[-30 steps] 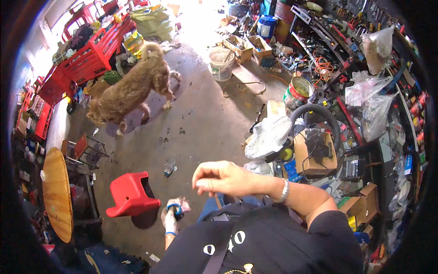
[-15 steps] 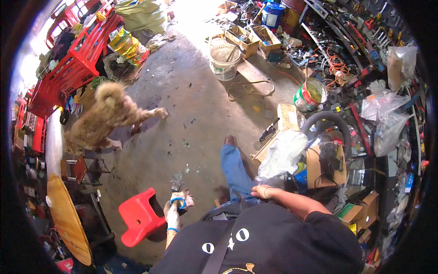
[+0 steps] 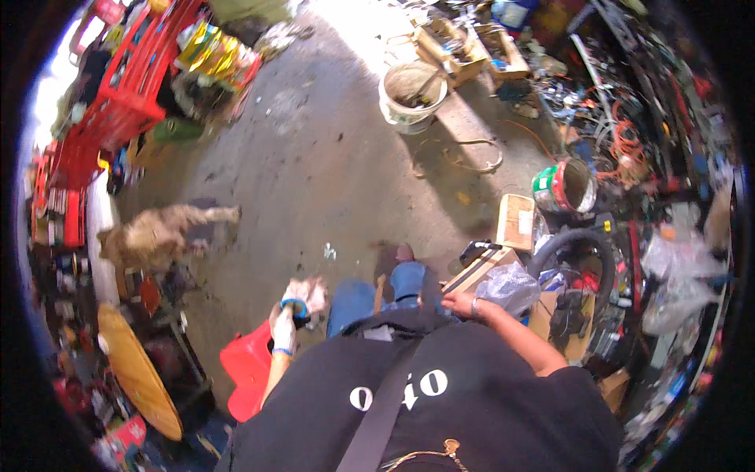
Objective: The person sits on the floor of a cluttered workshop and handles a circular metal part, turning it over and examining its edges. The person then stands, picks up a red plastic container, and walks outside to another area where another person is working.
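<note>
The left hand [image 3: 283, 329] grips a blue-cuffed glove [image 3: 311, 294]; the right hand [image 3: 458, 304] is near clear plastic [image 3: 510, 286], its closure unclear.

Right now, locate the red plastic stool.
In the head view, the red plastic stool shows at lower left, between the wooden board and the gloved left hand.

You have grey floor [image 3: 307, 181] right of the wooden tabletop [image 3: 141, 374], and bright light [image 3: 342, 27] well beyond it.
</note>
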Available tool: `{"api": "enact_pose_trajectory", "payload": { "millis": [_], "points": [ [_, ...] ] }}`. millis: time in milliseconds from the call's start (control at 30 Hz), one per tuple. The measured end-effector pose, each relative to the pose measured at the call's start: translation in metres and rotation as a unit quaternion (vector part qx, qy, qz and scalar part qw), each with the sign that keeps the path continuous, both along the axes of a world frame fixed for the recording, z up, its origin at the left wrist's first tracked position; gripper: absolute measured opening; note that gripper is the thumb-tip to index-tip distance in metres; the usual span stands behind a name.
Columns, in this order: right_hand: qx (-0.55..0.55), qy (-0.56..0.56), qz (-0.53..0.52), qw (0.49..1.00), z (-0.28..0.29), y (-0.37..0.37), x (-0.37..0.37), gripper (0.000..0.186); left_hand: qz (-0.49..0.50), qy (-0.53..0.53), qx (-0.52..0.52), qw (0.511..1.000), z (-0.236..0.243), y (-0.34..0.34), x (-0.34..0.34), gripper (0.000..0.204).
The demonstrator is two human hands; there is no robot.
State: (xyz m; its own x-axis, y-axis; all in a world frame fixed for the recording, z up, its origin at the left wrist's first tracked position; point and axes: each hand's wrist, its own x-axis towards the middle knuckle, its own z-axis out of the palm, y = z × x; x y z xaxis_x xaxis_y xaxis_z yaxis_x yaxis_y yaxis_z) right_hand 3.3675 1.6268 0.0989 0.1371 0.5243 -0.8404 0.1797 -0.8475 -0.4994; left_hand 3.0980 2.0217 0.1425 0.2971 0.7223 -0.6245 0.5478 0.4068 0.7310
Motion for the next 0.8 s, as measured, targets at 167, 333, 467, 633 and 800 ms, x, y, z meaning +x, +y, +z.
{"api": "enact_pose_trajectory", "payload": {
  "millis": [167, 333, 467, 633, 800],
  "points": [
    [-0.006, 0.003, -0.026, 1.0, -0.009, 0.022, 0.05, 0.044, 0.027, 0.009, 0.05, 0.998, -0.02, 0.025, 0.024, 0.022],
    [-0.042, 0.027, -0.039, 0.998, -0.014, 0.079, 0.118, 0.045, 0.102, 0.042, -0.024, 0.994, -0.067, 0.067, 0.027, 0.024],
    [-0.061, -0.037, 0.006, 0.997, 0.012, 0.156, 0.178, 0.043, 0.08, -0.002, -0.129, 0.988, -0.091, 0.124, 0.055, 0.029],
    [-0.113, -0.071, -0.017, 0.991, 0.048, 0.244, 0.235, 0.042, 0.146, 0.031, -0.053, 0.987, -0.072, 0.188, 0.131, 0.021],
    [-0.13, -0.076, -0.035, 0.988, 0.058, 0.295, 0.283, 0.039, 0.18, 0.044, -0.063, 0.981, -0.063, 0.267, 0.205, 0.03]
  ]
}}
